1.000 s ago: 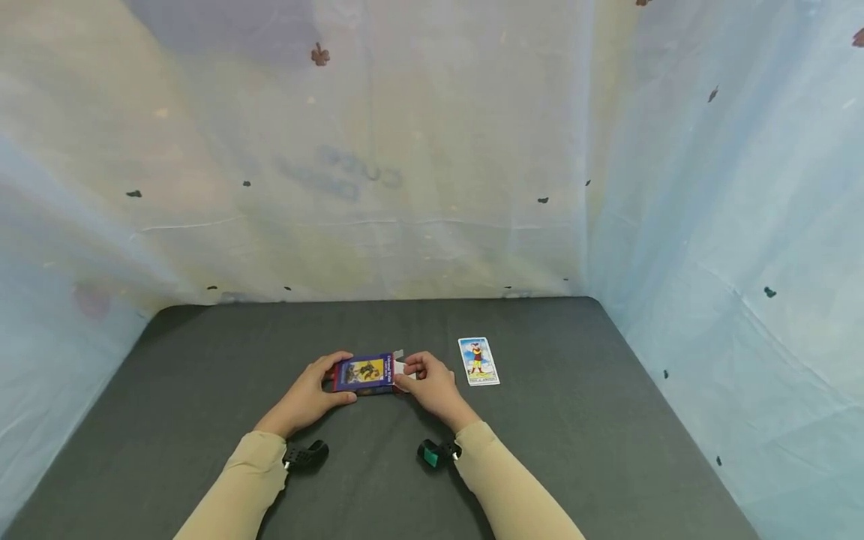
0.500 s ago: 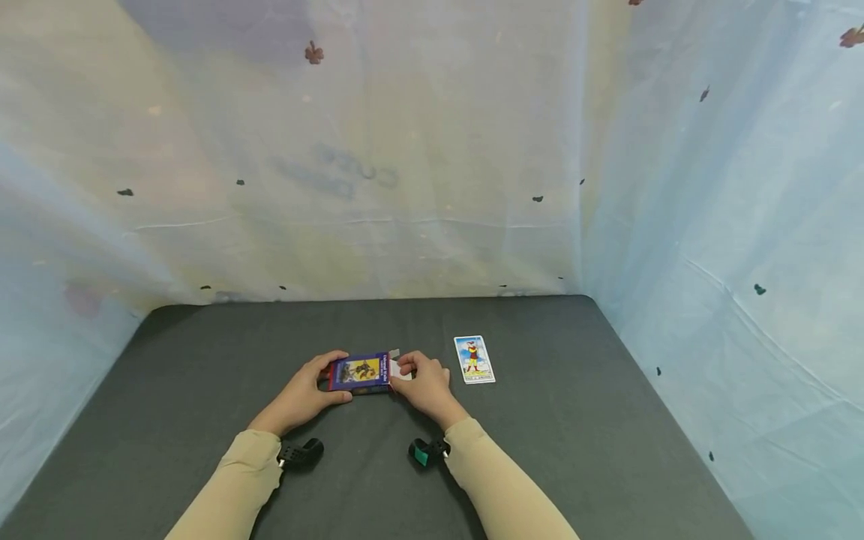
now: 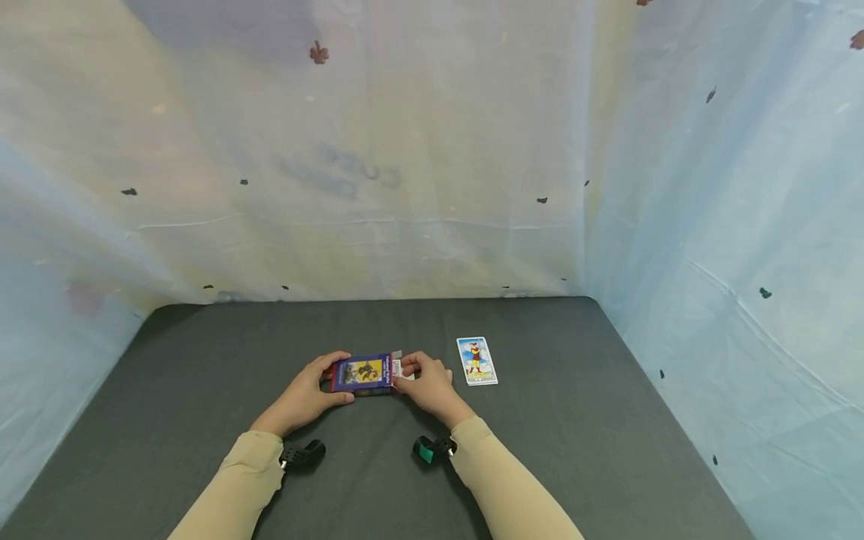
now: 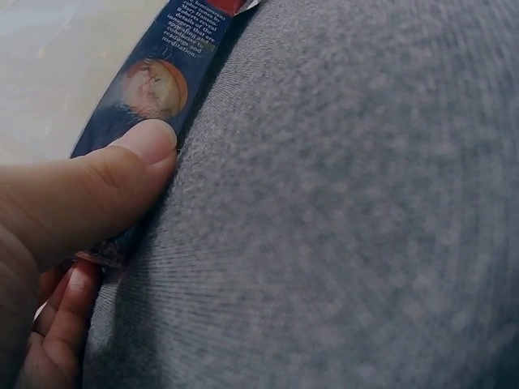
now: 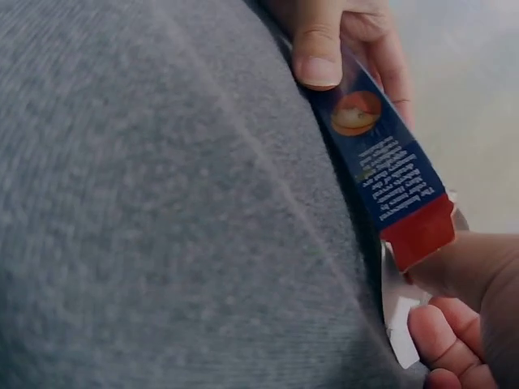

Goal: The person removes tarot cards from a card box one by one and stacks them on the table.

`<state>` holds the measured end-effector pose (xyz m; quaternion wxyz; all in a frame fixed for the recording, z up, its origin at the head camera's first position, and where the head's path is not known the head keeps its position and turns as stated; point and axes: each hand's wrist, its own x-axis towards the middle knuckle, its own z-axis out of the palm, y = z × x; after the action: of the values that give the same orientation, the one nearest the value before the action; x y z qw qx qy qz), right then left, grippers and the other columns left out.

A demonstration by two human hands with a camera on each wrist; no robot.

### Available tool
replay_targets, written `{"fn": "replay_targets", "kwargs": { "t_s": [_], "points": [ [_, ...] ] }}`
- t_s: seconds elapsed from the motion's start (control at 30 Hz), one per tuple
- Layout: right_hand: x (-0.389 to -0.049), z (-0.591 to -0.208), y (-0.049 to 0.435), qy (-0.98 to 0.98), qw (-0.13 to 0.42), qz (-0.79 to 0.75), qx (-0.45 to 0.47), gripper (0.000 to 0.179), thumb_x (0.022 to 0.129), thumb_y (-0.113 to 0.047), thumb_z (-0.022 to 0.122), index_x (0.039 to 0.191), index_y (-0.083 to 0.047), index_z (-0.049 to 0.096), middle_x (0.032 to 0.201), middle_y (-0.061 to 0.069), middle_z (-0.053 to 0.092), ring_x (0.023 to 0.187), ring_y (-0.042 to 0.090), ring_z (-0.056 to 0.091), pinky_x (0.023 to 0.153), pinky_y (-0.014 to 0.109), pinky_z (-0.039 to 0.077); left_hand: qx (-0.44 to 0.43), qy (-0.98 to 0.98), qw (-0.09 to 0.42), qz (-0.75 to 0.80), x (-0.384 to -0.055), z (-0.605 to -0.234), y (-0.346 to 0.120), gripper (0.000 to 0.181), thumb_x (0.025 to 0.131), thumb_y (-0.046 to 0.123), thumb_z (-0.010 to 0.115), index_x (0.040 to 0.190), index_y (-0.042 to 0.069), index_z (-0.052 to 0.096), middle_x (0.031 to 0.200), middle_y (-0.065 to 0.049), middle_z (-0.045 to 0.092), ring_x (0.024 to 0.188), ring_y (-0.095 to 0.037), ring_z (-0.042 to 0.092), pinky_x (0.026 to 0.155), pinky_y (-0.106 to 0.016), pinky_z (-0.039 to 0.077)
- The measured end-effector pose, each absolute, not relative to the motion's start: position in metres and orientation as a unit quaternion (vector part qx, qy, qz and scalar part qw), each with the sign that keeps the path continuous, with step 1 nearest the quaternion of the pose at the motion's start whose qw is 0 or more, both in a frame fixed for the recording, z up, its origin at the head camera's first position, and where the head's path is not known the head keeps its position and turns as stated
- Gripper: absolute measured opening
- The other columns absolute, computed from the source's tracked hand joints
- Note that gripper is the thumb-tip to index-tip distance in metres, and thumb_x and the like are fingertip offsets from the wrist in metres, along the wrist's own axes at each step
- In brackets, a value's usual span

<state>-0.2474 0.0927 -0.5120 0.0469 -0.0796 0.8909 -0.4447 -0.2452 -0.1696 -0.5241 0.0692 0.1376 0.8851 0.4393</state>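
A blue and red tarot card box [image 3: 362, 372] lies on the dark cloth in the head view, picture side up, its right end open. My left hand [image 3: 305, 394] grips its left end, thumb along the near side and fingers at the far side. In the left wrist view that thumb [image 4: 122, 174] presses the printed side. My right hand [image 3: 432, 386] is at the open end, thumb and fingers pinching what looks like tarot cards [image 3: 397, 368] that show slightly there. In the right wrist view the thumb passes behind the red flap [image 5: 422, 235], hiding the hold; a white flap [image 5: 400, 328] hangs below.
A tarot card [image 3: 477, 361] with a standing figure lies face up to the right of the box; whether more lie beneath it is unclear. The dark cloth-covered table [image 3: 574, 427] extends to a pale hanging curtain [image 3: 405, 150] at the back and sides.
At the box's open end, where white showed before, a printed patch now shows by my right fingers. Both hands stay in nearly the same place.
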Motion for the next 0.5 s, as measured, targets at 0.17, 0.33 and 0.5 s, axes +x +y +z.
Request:
{"fn": "replay_targets", "kwargs": {
  "t_s": [0.17,0.33,0.5],
  "points": [
    [-0.2477,-0.5095,0.0934,0.876,0.051,-0.473,-0.085,0.032,0.088,-0.033,0.072,0.111,-0.015,0.060,0.092,-0.006,0.060,0.088,0.017,0.047,0.089,0.050,0.017,0.139,0.884,0.064,0.443,-0.2452,-0.5248,-0.1701,0.078,0.078,0.042,0.080,0.143,0.024,0.041,0.144,-0.014,0.039,0.122,-0.034,0.047,0.098,-0.055,0.038],
    [-0.2467,-0.5098,0.0934,0.872,0.047,-0.480,-0.089,0.032,0.088,-0.029,0.072,0.113,-0.014,0.060,0.088,-0.006,0.062,0.085,0.015,0.050,0.088,0.048,0.017,0.142,0.884,0.064,0.441,-0.2446,-0.5269,-0.1704,0.078,0.078,0.044,0.079,0.144,0.024,0.041,0.145,-0.014,0.038,0.122,-0.035,0.047,0.097,-0.055,0.039],
    [-0.2468,-0.5121,0.0933,0.869,0.040,-0.484,-0.093,0.031,0.089,-0.025,0.071,0.114,-0.011,0.059,0.086,-0.006,0.064,0.084,0.013,0.053,0.091,0.050,0.016,0.145,0.882,0.060,0.445,-0.2442,-0.5272,-0.1701,0.080,0.077,0.047,0.079,0.144,0.024,0.042,0.144,-0.015,0.039,0.121,-0.036,0.048,0.097,-0.056,0.039]
  ]
}}
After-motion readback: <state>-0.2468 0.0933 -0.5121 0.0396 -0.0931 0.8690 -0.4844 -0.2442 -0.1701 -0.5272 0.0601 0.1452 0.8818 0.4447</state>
